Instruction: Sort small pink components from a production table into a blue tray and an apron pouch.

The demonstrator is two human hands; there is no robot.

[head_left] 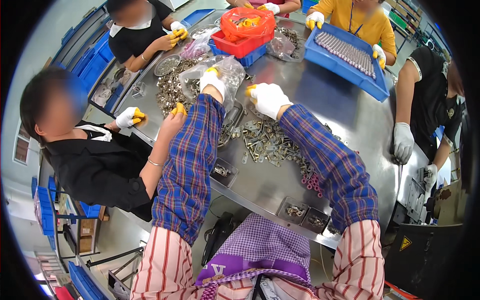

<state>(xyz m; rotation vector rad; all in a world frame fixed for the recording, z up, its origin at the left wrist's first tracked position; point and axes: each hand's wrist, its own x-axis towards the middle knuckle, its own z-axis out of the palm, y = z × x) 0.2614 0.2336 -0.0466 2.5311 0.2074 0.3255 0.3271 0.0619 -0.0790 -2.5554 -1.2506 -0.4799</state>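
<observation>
One clear plastic bag (233, 77) lies at the left hand (212, 80), against a heap of small metal pieces (175, 90); whether those fingers pinch it, I cannot tell. Tugging the bag could scatter pieces. The right hand (268, 98), apart from it, has fingers drawn together, any grip unclear. Its checked sleeve (327, 160), low over loose bolts (260, 140) and pink rings (312, 182), could sweep them across the table (255, 187).
</observation>
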